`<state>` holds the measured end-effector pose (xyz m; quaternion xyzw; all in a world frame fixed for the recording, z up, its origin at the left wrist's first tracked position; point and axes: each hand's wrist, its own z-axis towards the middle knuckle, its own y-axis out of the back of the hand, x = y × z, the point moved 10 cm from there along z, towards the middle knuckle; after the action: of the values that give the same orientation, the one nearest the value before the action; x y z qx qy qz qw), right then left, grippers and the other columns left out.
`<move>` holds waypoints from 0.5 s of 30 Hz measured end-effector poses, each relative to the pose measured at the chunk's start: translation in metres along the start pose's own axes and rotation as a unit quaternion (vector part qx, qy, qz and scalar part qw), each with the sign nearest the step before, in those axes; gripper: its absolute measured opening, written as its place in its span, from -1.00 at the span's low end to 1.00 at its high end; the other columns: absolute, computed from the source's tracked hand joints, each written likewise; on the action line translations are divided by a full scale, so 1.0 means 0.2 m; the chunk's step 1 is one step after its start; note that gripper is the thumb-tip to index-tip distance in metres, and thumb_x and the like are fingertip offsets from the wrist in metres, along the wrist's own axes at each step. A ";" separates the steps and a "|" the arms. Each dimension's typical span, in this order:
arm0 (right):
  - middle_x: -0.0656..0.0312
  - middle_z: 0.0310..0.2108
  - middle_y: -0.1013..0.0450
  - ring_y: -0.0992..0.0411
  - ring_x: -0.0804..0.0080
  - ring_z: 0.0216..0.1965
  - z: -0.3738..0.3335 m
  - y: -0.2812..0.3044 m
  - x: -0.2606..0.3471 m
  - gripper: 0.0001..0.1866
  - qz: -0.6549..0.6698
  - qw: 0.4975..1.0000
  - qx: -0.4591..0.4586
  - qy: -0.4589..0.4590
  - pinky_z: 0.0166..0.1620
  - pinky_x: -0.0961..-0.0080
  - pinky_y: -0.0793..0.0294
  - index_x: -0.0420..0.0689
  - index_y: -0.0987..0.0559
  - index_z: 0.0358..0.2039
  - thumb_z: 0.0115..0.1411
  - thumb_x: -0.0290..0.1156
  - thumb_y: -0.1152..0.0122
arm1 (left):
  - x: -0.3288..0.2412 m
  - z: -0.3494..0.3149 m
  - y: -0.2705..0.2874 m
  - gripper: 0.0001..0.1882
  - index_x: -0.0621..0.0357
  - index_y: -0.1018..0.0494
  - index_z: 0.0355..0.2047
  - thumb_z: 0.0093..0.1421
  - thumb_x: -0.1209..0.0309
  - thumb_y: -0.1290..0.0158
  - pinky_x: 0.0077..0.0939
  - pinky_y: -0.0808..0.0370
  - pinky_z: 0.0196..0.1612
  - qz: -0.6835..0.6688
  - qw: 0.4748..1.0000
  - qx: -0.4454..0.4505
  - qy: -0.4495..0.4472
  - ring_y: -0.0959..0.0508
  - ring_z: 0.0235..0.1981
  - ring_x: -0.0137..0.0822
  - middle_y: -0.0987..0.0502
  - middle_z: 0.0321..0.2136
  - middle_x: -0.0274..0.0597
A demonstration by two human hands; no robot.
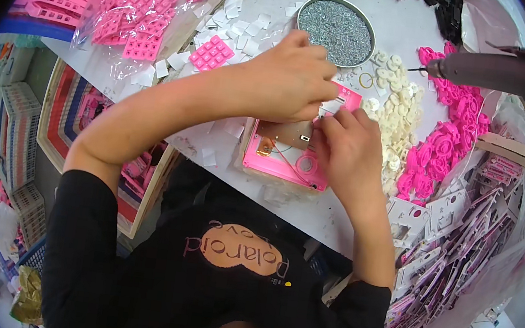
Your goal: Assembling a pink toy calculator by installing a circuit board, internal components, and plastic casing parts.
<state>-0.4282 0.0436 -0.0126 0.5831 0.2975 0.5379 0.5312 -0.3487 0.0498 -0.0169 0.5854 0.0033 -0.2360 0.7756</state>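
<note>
A pink plastic casing (269,164) lies open on the table in front of me. Inside it I see a brown circuit board (278,130), thin red and green wires and a small gold-coloured part (266,146). My left hand (296,79) reaches across the casing's far end, fingers curled down; whatever they grip is hidden. At the casing's right side, my right hand (351,150) has its fingers closed together over the board's edge. Its fingertips are close to the left hand's, and what lies between them is too small to name.
A round tin of small screws (336,31) stands beyond my hands. Cream plastic parts (393,121) and pink ring-shaped parts (447,131) are heaped to the right, below a grey electric screwdriver (493,71). Pink keypads (143,18) lie bagged at left, near white paper squares (242,37).
</note>
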 end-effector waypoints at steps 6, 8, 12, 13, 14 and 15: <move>0.21 -0.42 -0.43 -0.39 0.18 -0.33 -0.04 0.01 -0.01 -0.86 -0.015 0.995 -0.075 -0.066 -0.25 0.24 -0.33 -0.11 -0.58 -0.35 0.04 -0.49 -0.35 | -0.09 0.09 -0.16 -0.90 -0.07 -0.63 -0.42 0.08 0.28 -0.17 -0.18 -0.29 0.08 0.055 0.983 0.154 -0.087 -0.48 -0.10 -0.31 -0.54 -0.33 -0.40; 0.21 -0.43 -0.43 -0.39 0.19 -0.33 -0.05 0.02 -0.02 -0.86 -0.038 0.992 -0.082 -0.084 -0.25 0.25 -0.32 -0.11 -0.58 -0.34 0.06 -0.49 -0.35 | -0.11 0.11 -0.18 -0.90 -0.08 -0.65 -0.43 0.07 0.29 -0.17 -0.20 -0.29 0.08 0.076 0.973 0.196 -0.093 -0.50 -0.10 -0.32 -0.56 -0.32 -0.40; 0.22 -0.44 -0.44 -0.41 0.20 -0.34 -0.08 0.01 -0.04 -0.85 -0.046 0.992 -0.062 -0.104 -0.25 0.26 -0.32 -0.12 -0.56 -0.34 0.08 -0.48 -0.36 | -0.13 0.14 -0.24 -0.89 -0.03 -0.66 -0.44 0.05 0.30 -0.19 -0.24 -0.31 0.05 0.095 0.958 0.258 -0.083 -0.54 -0.14 -0.28 -0.58 -0.33 -0.33; 0.22 -0.45 -0.44 -0.42 0.20 -0.35 -0.08 0.01 -0.04 -0.85 -0.047 0.991 -0.059 -0.109 -0.25 0.26 -0.32 -0.12 -0.56 -0.34 0.08 -0.48 -0.36 | -0.14 0.15 -0.23 -0.89 -0.01 -0.66 -0.45 0.04 0.31 -0.20 -0.25 -0.32 0.03 0.097 0.955 0.266 -0.085 -0.56 -0.16 -0.27 -0.58 -0.33 -0.31; 0.22 -0.46 -0.44 -0.43 0.21 -0.35 -0.08 0.01 -0.05 -0.85 -0.048 0.991 -0.055 -0.113 -0.25 0.27 -0.32 -0.12 -0.56 -0.34 0.08 -0.48 -0.36 | -0.15 0.16 -0.23 -0.89 0.02 -0.66 -0.44 0.02 0.34 -0.20 -0.23 -0.36 -0.01 0.079 0.950 0.293 -0.073 -0.58 -0.19 -0.24 -0.59 -0.33 -0.27; 0.19 -0.46 -0.45 -0.44 0.20 -0.36 -0.08 0.00 -0.05 -0.87 -0.045 0.991 -0.051 -0.117 -0.26 0.25 -0.33 -0.13 -0.55 -0.37 0.11 -0.45 -0.34 | -0.16 0.17 -0.22 -0.89 0.06 -0.66 -0.44 0.00 0.37 -0.21 -0.22 -0.41 -0.06 0.062 0.943 0.320 -0.061 -0.61 -0.21 -0.20 -0.60 -0.33 -0.23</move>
<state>-0.4466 0.0391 -0.0174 0.6001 0.2312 0.4560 0.6152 -0.4022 0.0221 -0.0364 0.7865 -0.1563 -0.2114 0.5588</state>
